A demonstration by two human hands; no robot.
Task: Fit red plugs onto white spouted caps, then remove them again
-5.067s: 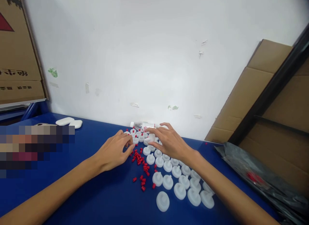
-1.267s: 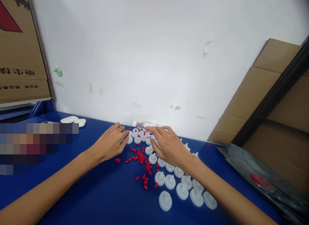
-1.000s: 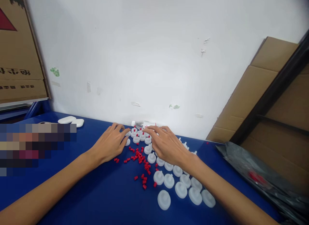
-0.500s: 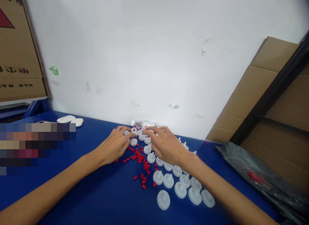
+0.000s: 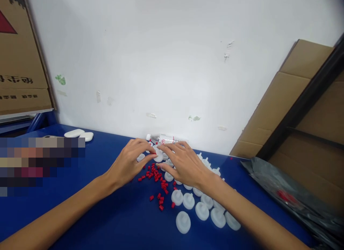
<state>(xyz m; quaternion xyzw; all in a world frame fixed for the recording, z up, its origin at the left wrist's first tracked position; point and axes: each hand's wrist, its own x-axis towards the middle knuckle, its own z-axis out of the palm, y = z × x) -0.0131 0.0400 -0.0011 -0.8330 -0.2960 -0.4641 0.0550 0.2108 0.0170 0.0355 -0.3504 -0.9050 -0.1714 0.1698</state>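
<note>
My left hand point(image 5: 135, 157) pinches a small red cap point(image 5: 154, 153) between thumb and fingertips. Against it is a white round lid with a short spout point(image 5: 158, 156), tilted between both hands. The thumb and fingers of my right hand point(image 5: 180, 162) curve around this lid; their exact contact is partly hidden. Loose red caps point(image 5: 156, 175) lie in a pile below my hands. More white spouted lids point(image 5: 183, 222) spread over the blue table point(image 5: 113, 214), several of them under my right hand and forearm.
A clear plastic bottle point(image 5: 166, 139) lies along the white wall behind my hands. Two white rounded objects point(image 5: 74, 133) rest at the back left, beside a blurred-out patch. Cardboard point(image 5: 279, 96) and a dark plastic bag point(image 5: 285, 196) stand on the right; a carton point(image 5: 24, 60) is at left.
My left hand has moved slightly right, toward my right hand, and a red cap now shows at its fingertips. A white lid is now raised between the hands. My right thumb has come into sight.
</note>
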